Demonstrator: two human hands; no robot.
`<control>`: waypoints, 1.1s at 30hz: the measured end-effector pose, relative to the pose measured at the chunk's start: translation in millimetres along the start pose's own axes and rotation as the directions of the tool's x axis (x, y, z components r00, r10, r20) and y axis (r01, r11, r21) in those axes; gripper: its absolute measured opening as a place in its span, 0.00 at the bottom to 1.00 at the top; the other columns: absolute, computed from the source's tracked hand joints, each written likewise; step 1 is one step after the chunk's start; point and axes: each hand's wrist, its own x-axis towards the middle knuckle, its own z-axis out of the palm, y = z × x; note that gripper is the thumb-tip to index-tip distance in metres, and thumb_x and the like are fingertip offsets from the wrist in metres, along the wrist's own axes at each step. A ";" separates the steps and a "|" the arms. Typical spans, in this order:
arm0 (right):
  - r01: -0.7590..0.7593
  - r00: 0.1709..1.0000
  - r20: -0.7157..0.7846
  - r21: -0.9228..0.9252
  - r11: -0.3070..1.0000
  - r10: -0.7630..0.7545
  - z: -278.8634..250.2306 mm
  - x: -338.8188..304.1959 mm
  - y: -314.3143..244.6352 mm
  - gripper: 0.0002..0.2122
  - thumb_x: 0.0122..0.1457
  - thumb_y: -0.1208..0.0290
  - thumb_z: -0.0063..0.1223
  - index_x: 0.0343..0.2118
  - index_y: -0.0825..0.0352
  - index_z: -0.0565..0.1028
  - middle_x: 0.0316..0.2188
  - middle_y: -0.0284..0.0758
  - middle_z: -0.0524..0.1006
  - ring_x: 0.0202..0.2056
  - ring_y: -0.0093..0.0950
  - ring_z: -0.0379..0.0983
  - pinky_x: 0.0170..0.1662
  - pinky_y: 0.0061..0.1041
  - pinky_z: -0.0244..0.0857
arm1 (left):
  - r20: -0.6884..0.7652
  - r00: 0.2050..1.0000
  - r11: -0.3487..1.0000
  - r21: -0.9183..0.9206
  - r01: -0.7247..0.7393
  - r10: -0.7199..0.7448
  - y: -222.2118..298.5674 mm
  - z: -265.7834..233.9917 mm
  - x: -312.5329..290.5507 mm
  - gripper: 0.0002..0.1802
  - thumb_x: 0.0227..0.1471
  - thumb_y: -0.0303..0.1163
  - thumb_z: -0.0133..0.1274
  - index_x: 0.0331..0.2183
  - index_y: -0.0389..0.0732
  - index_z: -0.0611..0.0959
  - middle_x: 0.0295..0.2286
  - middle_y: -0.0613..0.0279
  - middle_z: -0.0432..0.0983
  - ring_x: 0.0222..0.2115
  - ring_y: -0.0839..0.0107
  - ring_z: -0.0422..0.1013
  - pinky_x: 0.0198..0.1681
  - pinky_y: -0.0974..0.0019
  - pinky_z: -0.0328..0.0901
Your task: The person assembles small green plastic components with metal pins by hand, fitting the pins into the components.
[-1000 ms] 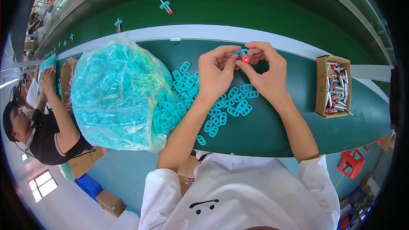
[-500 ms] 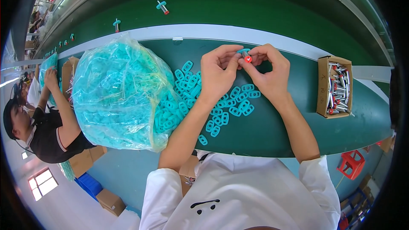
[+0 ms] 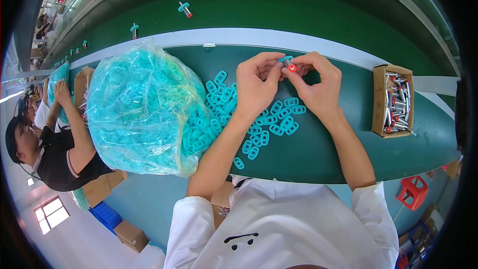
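My left hand (image 3: 257, 85) and my right hand (image 3: 320, 83) meet above the green table, with the fingers of each closed in a pinch. Between the left fingertips is a teal oval plastic piece (image 3: 286, 59), partly hidden by them. The right thumb and fingers hold a short metal rod with a red end (image 3: 292, 68), which is set against or through the teal piece; fingers cover the joint. Below and left of my hands lie loose teal oval pieces (image 3: 275, 107) with holes, spilling from a big clear plastic bag (image 3: 134, 114) full of them.
A cardboard box (image 3: 379, 102) of red-ended metal rods stands at the right. Beyond a pale rail runs a green belt (image 3: 279, 15) carrying rods with teal pieces on them (image 3: 184, 9). A co-worker (image 3: 55, 154) reaches over the table at far left. A red stool (image 3: 412, 192) stands right.
The rods with teal pieces on the belt have shifted slightly left. My hands keep nearly the same pose, and the red rod end is tilted a little differently.
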 end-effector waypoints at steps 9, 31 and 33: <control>-0.018 1.000 0.000 0.006 1.000 0.018 0.3 -2.1 2.9 0.09 0.49 0.82 0.67 0.33 0.69 0.79 0.27 0.31 0.80 0.28 0.18 0.74 0.33 0.18 0.69 | -0.006 1.000 1.000 0.019 -0.004 0.004 -1.6 1.4 -0.5 0.09 0.56 0.17 0.52 0.40 0.29 0.83 0.30 0.56 0.83 0.29 0.75 0.79 0.35 0.72 0.75; -0.046 0.989 -0.130 -0.709 0.704 -0.066 -23.8 65.9 63.8 0.12 0.55 0.65 0.63 0.36 0.67 0.77 0.31 0.37 0.74 0.34 0.38 0.74 0.37 0.36 0.69 | -0.080 0.982 0.969 0.195 -0.151 0.169 2.6 0.9 -1.9 0.09 0.57 0.20 0.54 0.41 0.32 0.83 0.31 0.57 0.82 0.31 0.72 0.79 0.36 0.70 0.74; 0.038 0.989 -0.079 -0.674 0.738 -0.123 -27.0 51.1 50.3 0.18 0.54 0.66 0.64 0.45 0.69 0.76 0.37 0.41 0.74 0.41 0.41 0.71 0.46 0.37 0.66 | -0.078 0.924 0.854 0.417 -0.311 0.375 4.9 -0.7 0.2 0.10 0.54 0.19 0.56 0.41 0.34 0.83 0.31 0.57 0.82 0.31 0.68 0.79 0.36 0.68 0.73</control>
